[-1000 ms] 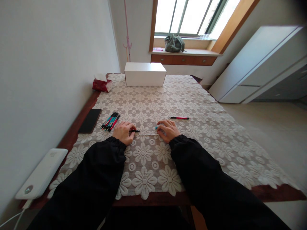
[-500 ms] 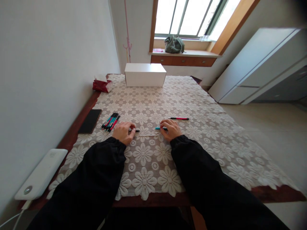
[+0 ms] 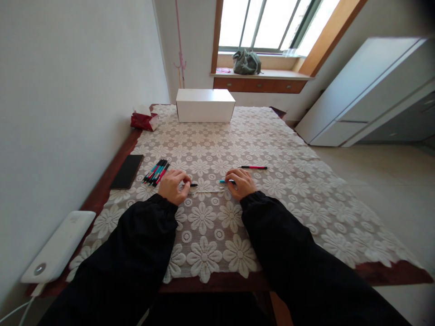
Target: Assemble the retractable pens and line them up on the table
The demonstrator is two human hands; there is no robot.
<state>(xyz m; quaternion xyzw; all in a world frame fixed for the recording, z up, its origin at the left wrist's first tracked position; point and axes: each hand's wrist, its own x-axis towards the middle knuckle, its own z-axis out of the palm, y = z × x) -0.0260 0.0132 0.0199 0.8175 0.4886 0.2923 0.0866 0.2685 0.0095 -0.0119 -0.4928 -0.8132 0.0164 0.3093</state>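
Over the tablecloth (image 3: 217, 149), a black piece (image 3: 194, 184) was pinched by the left hand (image 3: 174, 186) and a teal piece (image 3: 222, 181) by the right hand (image 3: 241, 183), each partly hidden. The inside of the white box (image 3: 205, 111) was concealed; tissue (image 3: 142, 109) was exposed atop the red packet (image 3: 143, 121).

No words, brands or numbers are readable on my feed. The nearest thing to lettering I get is a faint grey print on the far end of the white, rounded, slab-shaped plastic power bank (image 3: 57, 248); it is too pale and small for me to make out. On the bundle of slim black, turquoise and red pens (image 3: 156, 172) I see small pale patches, but I cannot tell whether they are labels. The pale end of the crumpled dark-red tissue pack (image 3: 144, 121) is just as unclear to me.
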